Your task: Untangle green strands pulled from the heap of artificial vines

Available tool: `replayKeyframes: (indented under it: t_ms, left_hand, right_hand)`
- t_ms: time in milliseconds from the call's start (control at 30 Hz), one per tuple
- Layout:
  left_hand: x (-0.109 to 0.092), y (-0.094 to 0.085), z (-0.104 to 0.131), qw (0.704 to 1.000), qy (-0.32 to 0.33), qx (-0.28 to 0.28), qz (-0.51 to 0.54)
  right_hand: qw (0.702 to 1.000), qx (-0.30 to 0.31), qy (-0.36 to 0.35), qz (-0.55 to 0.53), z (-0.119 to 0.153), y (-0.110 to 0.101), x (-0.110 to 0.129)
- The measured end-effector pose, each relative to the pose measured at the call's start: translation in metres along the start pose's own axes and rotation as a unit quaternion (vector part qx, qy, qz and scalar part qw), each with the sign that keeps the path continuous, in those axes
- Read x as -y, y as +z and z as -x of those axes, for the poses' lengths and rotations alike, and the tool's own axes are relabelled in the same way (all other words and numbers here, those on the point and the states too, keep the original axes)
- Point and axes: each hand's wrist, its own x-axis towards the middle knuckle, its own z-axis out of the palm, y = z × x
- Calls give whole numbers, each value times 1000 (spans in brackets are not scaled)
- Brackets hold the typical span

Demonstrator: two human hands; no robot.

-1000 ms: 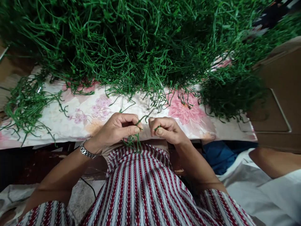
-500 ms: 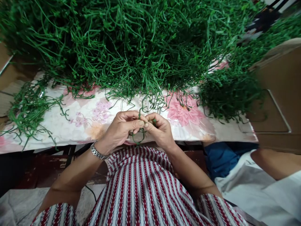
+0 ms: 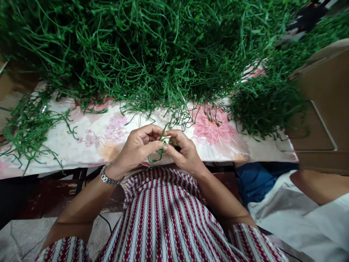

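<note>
My left hand (image 3: 140,145) and my right hand (image 3: 183,150) meet over the table's near edge, thumbs almost touching. Between their fingertips they pinch a thin green plastic stem (image 3: 160,141), one piece of artificial greenery. Its upper end sticks out above the fingers and its lower strands curl below the thumbs. The fingers hide part of it. Just beyond my hands spreads a large heap of similar green stems (image 3: 152,54), with loose ends hanging over the flowered tablecloth (image 3: 95,149).
A smaller pile of green stems (image 3: 29,127) lies at the left, and another pile (image 3: 264,109) at the right. A cardboard box (image 3: 324,109) stands on the right. Beside me sits another person, with a white garment (image 3: 294,218) and blue shorts (image 3: 255,182) in view.
The fingers of both hands have shifted around the stem, opening a gap between the index fingers and thumbs. The stem's upper end now leans more to the right.
</note>
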Motion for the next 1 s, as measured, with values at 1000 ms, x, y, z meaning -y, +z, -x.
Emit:
replayKeyframes:
  t_ms: [1000]
  left_hand:
    - [-9,11,-3,946,103,53,-304]
  right_hand:
    - [999,8,-20,44,9,-15,0]
